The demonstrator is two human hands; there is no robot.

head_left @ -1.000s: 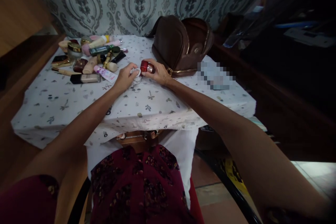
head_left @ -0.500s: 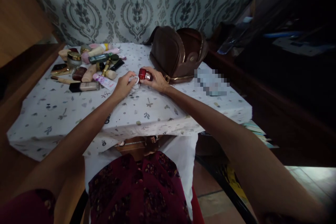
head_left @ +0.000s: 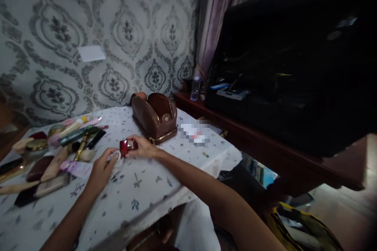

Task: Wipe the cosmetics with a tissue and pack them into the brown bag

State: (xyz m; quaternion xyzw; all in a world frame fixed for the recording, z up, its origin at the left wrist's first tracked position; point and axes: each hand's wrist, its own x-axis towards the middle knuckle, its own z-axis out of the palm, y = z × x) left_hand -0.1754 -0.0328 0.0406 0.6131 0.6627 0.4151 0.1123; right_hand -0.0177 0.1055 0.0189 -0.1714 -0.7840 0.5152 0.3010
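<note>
My right hand (head_left: 143, 147) is closed around a small red bottle (head_left: 123, 148) with a shiny cap, tipped on its side just above the table. Pinched in my left hand (head_left: 103, 163) is a white wipe (head_left: 118, 155), which meets or nearly meets the bottle's red end. A pink and white tube (head_left: 77, 169) lies just left of my left hand, beside a pile of cosmetics with brushes, jars and a foundation bottle (head_left: 53, 185). Behind my right hand stands a brown leather bag (head_left: 156, 119), its zipped top gaping.
The table wears a white patterned cloth (head_left: 138, 204). A blurred-out packet (head_left: 194, 133) lies right of the bag. Farther right, a clear bottle (head_left: 195, 88) stands on a dark wooden desk (head_left: 235, 123) beside a large black screen-like object (head_left: 294, 70). Patterned wallpaper (head_left: 126, 31) covers the wall behind.
My view has swung right and up, so the table and hands appear farther left and lower. Both hands keep hold of the red bottle and the wipe.
</note>
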